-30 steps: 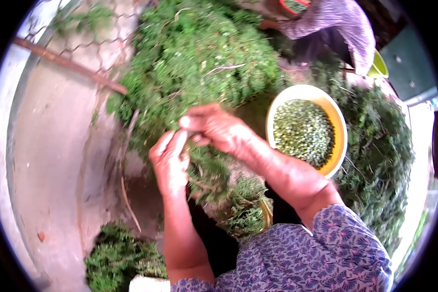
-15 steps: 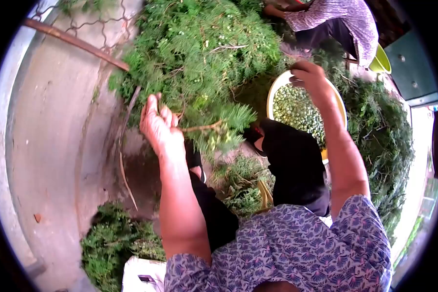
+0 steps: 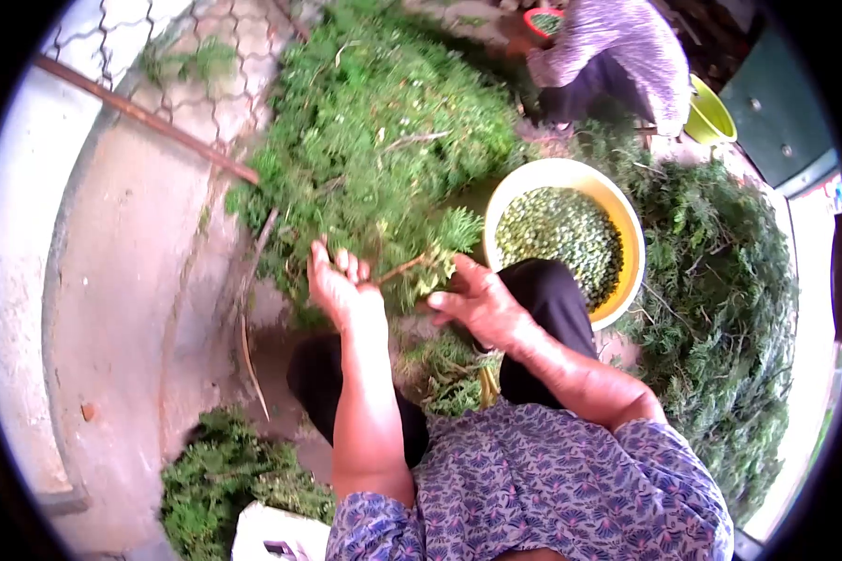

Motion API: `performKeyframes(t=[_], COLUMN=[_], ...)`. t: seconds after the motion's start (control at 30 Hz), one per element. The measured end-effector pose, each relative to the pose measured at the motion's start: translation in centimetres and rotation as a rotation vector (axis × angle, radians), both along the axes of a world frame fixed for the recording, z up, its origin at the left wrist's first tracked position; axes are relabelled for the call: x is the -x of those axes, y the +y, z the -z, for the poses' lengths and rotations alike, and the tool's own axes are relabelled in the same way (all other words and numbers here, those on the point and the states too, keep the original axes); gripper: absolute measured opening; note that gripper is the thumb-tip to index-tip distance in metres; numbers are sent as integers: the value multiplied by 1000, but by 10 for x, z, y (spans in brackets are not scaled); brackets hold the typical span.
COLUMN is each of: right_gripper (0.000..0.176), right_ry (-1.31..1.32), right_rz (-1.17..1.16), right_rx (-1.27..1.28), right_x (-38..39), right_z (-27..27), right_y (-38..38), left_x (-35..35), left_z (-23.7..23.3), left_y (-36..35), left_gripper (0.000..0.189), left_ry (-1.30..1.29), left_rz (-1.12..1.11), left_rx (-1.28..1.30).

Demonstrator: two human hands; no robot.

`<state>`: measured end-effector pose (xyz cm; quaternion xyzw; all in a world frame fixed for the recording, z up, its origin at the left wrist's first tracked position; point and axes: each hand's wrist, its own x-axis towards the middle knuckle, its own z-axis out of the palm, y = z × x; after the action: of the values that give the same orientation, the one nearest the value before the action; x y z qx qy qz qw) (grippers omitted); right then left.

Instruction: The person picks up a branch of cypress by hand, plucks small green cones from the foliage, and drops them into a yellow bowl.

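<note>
My left hand (image 3: 343,292) is closed on the brown stem of a leafy evergreen sprig (image 3: 404,266), palm turned up. Beside the sprig's right side, my right hand (image 3: 485,304) has its thumb and forefinger apart, fingertips right at the foliage. Close to the right hand, past my knee, stands a yellow tub (image 3: 632,245) holding many small green cones or berries (image 3: 554,229). Beyond my left hand spreads a large heap of cut evergreen branches (image 3: 393,103).
Another heap of branches (image 3: 720,252) lies on the right, and a smaller pile (image 3: 215,477) at lower left near a white bag (image 3: 276,533). A person (image 3: 617,56) crouches at the top, near a red-rimmed bowl (image 3: 541,21) and a lime-green bucket (image 3: 711,114). A rusty bar (image 3: 145,114) crosses the upper left.
My right hand has come from over the yellow tub down and left to the sprig. My left hand keeps its hold on the stem. The view has shifted slightly.
</note>
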<state>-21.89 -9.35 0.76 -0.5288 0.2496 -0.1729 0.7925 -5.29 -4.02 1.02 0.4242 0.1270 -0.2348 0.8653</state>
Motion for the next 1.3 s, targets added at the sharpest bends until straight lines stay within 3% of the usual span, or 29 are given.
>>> performKeyframes(t=[0.07, 0.23, 0.27, 0.4, 0.47, 0.5, 0.6, 0.63, 0.7, 0.73, 0.8, 0.87, 1.0, 1.13, 1.3], right_gripper=[45, 39, 39, 28, 28, 28, 33, 34, 35, 32, 19, 21, 21, 22, 23], right_ry=[-139, -117, -135, -54, -20, 61, 73, 97, -126, -192, -573, -895, -1153, -1153, -1133], right_rz=[70, 60, 69, 101, 94, 62, 19, 134, 309, 379, 675, 913, 852, 822, 807], right_rx=[10, 41, 45, 96, 98, 226, 1045, 1081, 1040, 1169, 1282, 1460, 1707, 1717, 1752], right_x=[2, 27, 32, 49, 51, 54, 54, 55, 75, 92, 118, 143, 164, 162, 162], right_z=[-9, -21, -25, -21, -21, -30, -38, -51, -99, -124, -148, -175, -202, -200, -201], right_y=[2, -2, 0, 11, 23, 28, 36, 38, 33, 32, 41, 50, 70, 74, 72], left_x=[27, 83, 92, 117, 129, 128, 129, 125, 122, 119, 116, 111, 107, 106, 105], left_z=[-11, -18, -25, -13, -1, 12, 18, 17, 15, 12, -5, -11, -8, 7, 16], left_y=[2, 26, 35, 57, 70, 79, 91, 97, 104, 108, 117, 123, 125, 122, 113], left_gripper=[16, 13, 18, 34, 42, 44, 44, 40, 34, 30, 23, 22, 15, 14, 17], left_ry=[-101, -500, -385, -569, -461, -480, -528, -499, -489, -509, -396, -313, -267, -211, -206], left_rz=[14, 449, 592, 825, 767, 752, 599, 579, 537, 510, 461, 405, 386, 406, 454], left_rx=[-95, -126, -136, -108, -41, -52, -90, -36, -5, -28, -19, -31, -40, -86, 41])
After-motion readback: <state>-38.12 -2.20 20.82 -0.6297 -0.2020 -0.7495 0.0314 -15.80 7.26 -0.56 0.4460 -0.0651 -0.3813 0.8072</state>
